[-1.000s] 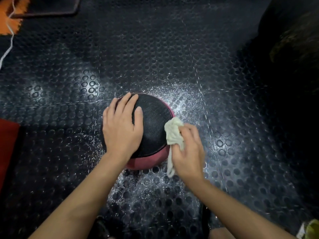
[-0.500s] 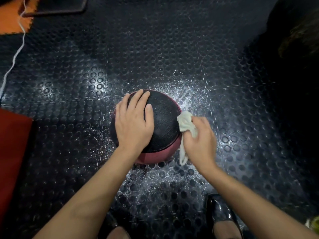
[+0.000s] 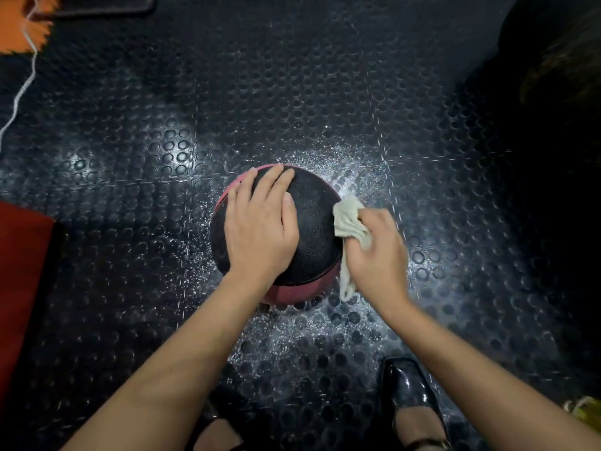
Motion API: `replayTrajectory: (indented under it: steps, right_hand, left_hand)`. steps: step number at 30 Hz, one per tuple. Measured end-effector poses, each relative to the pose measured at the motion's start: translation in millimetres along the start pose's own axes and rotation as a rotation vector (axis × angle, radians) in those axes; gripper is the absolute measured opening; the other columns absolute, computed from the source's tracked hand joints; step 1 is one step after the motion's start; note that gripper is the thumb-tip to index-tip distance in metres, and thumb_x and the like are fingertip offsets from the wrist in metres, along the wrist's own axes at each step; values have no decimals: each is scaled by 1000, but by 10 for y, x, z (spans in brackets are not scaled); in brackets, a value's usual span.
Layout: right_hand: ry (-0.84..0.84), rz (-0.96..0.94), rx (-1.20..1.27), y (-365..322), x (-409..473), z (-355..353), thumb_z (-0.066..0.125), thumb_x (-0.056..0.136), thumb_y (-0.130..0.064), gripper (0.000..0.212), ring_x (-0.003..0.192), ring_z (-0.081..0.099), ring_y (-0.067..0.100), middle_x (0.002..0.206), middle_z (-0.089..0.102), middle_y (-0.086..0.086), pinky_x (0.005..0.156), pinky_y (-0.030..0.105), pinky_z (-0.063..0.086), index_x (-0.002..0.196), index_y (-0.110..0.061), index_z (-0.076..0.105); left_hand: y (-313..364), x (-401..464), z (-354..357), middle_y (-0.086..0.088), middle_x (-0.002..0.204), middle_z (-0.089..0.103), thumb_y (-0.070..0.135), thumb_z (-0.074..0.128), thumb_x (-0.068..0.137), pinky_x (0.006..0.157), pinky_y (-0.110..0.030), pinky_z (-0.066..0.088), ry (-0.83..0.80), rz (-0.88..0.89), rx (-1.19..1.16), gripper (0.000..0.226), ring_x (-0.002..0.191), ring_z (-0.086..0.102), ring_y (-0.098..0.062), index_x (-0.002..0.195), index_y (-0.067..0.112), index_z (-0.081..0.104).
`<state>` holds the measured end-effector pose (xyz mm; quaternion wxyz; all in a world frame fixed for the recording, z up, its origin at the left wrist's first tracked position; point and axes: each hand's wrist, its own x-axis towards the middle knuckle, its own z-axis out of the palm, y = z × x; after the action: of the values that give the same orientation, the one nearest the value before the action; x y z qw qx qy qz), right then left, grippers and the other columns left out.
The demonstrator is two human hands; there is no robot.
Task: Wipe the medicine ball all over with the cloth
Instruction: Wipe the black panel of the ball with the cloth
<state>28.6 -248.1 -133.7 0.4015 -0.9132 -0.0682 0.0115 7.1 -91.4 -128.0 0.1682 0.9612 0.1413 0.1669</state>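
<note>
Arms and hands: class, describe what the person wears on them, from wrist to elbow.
Nothing shows on either: the left hand and right hand are bare, with no gloves, rings, watch or bracelet visible. Both forearms are uncovered, with no sleeve in view.

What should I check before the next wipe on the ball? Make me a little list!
1. Left hand flat on top of the medicine ball, steadying it: ok.
2. Right hand grips the cloth: ok.
3. Cloth touches the ball's right side: ok.
4. Ball sits on the studded floor mat: ok.
5. Underside of the ball wiped: cannot tell, hidden.
6. Part under the left hand wiped: cannot tell.
</note>
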Motion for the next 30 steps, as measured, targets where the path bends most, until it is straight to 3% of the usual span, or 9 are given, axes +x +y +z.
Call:
replayTrajectory:
  steps: [4,7,14,17,21,26,30]
  right_hand:
    - [-42,0,-84,-245,357,28,51,88,-17,16,81,51,17,95,50,-8,57,26,29,97,-24,63]
    - [-102,-100,-184,-389,647,79,51,86,-20,24,93,54,21,105,55,-3,67,28,30,106,-27,63]
    - [-33,-145,-69,36,-304,18,53,70,-8,36,85,50,13,111,49,-6,58,21,30,101,-25,60]
    - [13,-164,-72,-116,5,41,50,71,-11,33,86,52,16,107,53,-2,57,22,31,101,-22,62]
    - [-45,-202,-156,-353,508,80,52,83,-15,28,85,45,9,107,54,-8,64,27,30,106,-26,63]
    - [-21,-200,-49,77,-173,66,52,74,-4,40,88,50,13,111,51,-6,57,27,38,104,-30,57]
    - [33,-159,-20,151,-233,60,41,71,-15,35,86,51,13,107,54,-4,56,21,33,99,-28,57]
  left_hand:
    - [99,-25,35,-3,141,55,31,27,98,115,-43,24,-38,77,80,51,135,42,-30,135,12,56]
    - [125,16,67,-3,141,54,31,25,98,115,-44,26,-60,69,104,52,135,42,-28,136,11,55]
    - [43,132,53,-3,143,53,32,21,97,115,-43,26,-61,12,47,56,137,41,-28,138,11,54]
    - [104,50,77,-4,142,53,32,25,98,115,-44,24,-66,53,88,54,137,41,-30,137,10,54]
    - [103,55,86,-3,141,54,30,24,97,115,-42,23,-71,56,92,53,136,41,-28,137,11,54]
    - [7,176,52,0,144,52,34,18,96,117,-39,22,-73,-20,36,59,139,39,-23,139,14,53]
    - [54,83,47,1,144,51,34,19,97,116,-39,20,-71,4,58,57,139,38,-24,139,15,53]
